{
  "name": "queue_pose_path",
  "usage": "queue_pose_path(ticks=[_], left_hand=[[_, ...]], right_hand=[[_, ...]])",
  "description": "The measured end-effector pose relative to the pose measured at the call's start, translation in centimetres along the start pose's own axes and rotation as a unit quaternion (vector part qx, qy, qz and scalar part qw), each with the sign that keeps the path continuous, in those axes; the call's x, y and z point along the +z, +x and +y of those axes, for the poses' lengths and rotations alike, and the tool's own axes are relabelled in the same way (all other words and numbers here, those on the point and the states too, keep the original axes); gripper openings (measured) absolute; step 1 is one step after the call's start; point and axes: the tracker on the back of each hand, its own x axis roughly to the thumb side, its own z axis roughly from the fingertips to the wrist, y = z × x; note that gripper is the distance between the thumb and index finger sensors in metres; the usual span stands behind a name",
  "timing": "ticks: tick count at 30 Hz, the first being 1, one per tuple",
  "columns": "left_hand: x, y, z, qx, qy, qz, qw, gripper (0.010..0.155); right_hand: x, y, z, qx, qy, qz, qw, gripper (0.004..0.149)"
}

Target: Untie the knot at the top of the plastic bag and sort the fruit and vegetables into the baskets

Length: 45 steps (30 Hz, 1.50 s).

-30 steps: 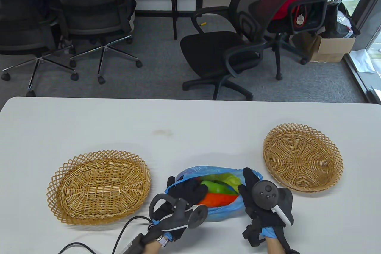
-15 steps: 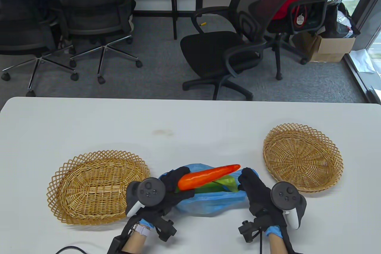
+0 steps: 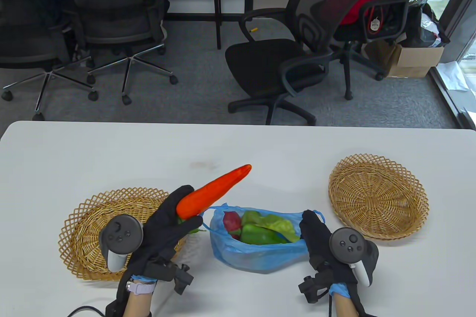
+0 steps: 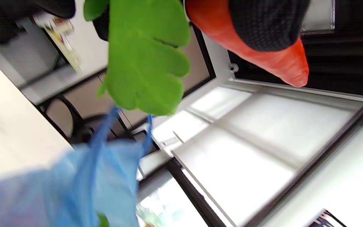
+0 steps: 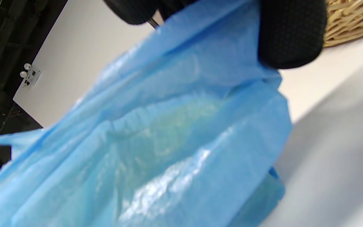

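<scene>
- Table view: the left hand (image 3: 163, 220) grips the thick end of an orange carrot (image 3: 214, 190) at lower centre-left, fingers curled round it. The carrot's long axis runs diagonally, its tip pointing toward the upper right of the frame, lifted above the table (image 3: 111, 153).
- The hand sits over the right edge of the left wicker basket (image 3: 87, 233); green leaf shows under the palm.
- The blue plastic bag (image 3: 256, 254) lies open at lower centre, with a green pepper (image 3: 258, 236), a pale leafy vegetable (image 3: 277, 225) and a reddish item (image 3: 231, 220) inside.
- The right hand (image 3: 319, 242) pinches the bag's right rim. The right wicker basket (image 3: 377, 196) stands near, in the right half.
- Left wrist view: a gloved finger (image 4: 266, 25) wraps the carrot (image 4: 263, 60) at the top; the carrot's green leaf (image 4: 146, 60) hangs at upper centre, and a blurred bag handle (image 4: 106, 176) is at lower left.
- Right wrist view: gloved fingertips (image 5: 290, 34) clamp the bag's rim (image 5: 200, 78) at the top of the frame; 1 basket edge (image 5: 351, 22) shows at upper right.
</scene>
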Motion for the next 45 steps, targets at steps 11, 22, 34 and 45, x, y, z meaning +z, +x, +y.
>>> queue_pose_path(ticks=[11,22,34,45], left_hand=[[1.5,-6.4,5.6,-0.275,-0.035,0.253,0.927,0.074],[3.6,-11.4,8.2,-0.255,-0.144,0.387,0.874,0.074],[3.8,-14.2,6.4,-0.311,-0.197,0.465,0.805,0.075],[3.2,-12.3,6.6,-0.299,-0.163,0.434,0.834,0.074]], right_hand=[[0.0,0.0,0.1,-0.002,0.001,0.001,1.000,0.055],[0.0,0.0,0.1,0.000,0.002,0.000,1.000,0.055],[0.0,0.0,0.1,-0.002,0.002,0.000,1.000,0.056],[0.0,0.0,0.1,-0.005,0.001,-0.004,1.000,0.056]])
